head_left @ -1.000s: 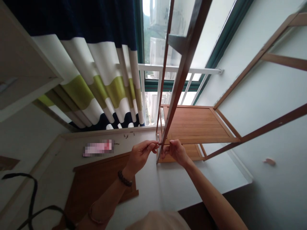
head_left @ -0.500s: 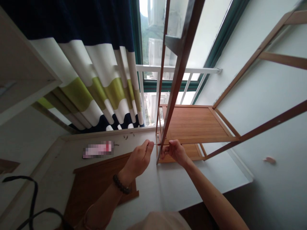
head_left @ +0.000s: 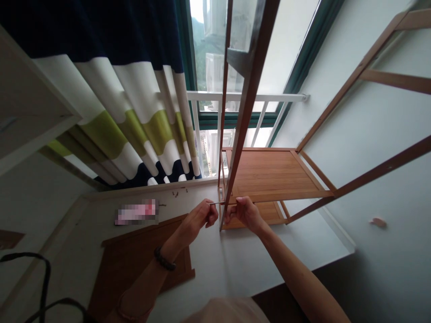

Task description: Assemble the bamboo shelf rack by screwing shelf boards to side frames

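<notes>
My left hand [head_left: 199, 219], with a dark bead bracelet on its wrist, pinches a thin metal hex key [head_left: 217, 203]. The key points right, and its tip meets the front post [head_left: 239, 134] of a brown wooden shelf rack. Just right of that post, my right hand [head_left: 248, 214] is closed on the front edge of the shelf board [head_left: 269, 175], thumb on top and fingers curled below. A lower shelf board [head_left: 266, 215] shows beneath it. The fingertips near the post are partly hidden.
Several small screws [head_left: 175, 194] lie on the white ledge by the window. Nearby are a pixelated pink packet [head_left: 136, 212] and a loose wooden panel [head_left: 144, 251]. A striped curtain [head_left: 134, 121] hangs left, and a black cable [head_left: 45, 282] loops at lower left.
My left hand has turned about the hex key, its thumb dropping and its fingers now curling below, so more of the key shows. My right hand keeps its place. The view has shifted slightly.
</notes>
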`<state>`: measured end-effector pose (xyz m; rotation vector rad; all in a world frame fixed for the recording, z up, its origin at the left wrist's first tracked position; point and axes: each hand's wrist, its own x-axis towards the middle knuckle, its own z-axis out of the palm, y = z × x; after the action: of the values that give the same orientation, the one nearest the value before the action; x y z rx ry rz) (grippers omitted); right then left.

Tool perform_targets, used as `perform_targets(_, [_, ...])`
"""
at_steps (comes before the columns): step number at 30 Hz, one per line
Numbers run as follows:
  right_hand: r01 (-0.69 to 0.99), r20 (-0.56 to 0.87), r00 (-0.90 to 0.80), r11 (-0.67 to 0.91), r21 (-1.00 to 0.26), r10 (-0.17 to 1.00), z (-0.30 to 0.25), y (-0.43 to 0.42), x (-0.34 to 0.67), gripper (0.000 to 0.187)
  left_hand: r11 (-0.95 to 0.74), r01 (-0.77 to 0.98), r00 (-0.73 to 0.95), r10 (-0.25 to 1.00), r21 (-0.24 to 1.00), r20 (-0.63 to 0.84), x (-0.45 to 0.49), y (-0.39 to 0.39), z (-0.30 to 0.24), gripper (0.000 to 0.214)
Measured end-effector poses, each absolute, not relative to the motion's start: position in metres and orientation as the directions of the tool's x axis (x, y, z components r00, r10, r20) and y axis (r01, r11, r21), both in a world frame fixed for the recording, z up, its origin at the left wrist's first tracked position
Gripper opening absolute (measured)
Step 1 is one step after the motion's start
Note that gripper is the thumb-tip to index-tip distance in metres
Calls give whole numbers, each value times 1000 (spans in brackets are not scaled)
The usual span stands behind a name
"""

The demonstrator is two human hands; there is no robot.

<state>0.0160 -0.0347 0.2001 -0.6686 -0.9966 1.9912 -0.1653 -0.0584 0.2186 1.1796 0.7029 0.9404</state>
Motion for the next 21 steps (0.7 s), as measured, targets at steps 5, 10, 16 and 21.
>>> perform_targets(5, [-406,-91,-555,-365,-838,827,198,-34,17,39,-203,71,456,877,977,150,-184,-46,216,34])
perform_targets(10, [-405,-103,-555,-376,-833,826,198,-34,18,39,-289,368,528,848,884,57,-199,-35,237,35])
perform_targets(16, [-414,-70,-558,-350,-840,827,202,-34,17,36,71,70,484,870,995,-96,-187,-42,248,38])
perform_targets(21, [-408,-74,-555,-349,-844,829,203,-33,17,36,134,-68,433,896,989,-92,-180,-40,243,40])
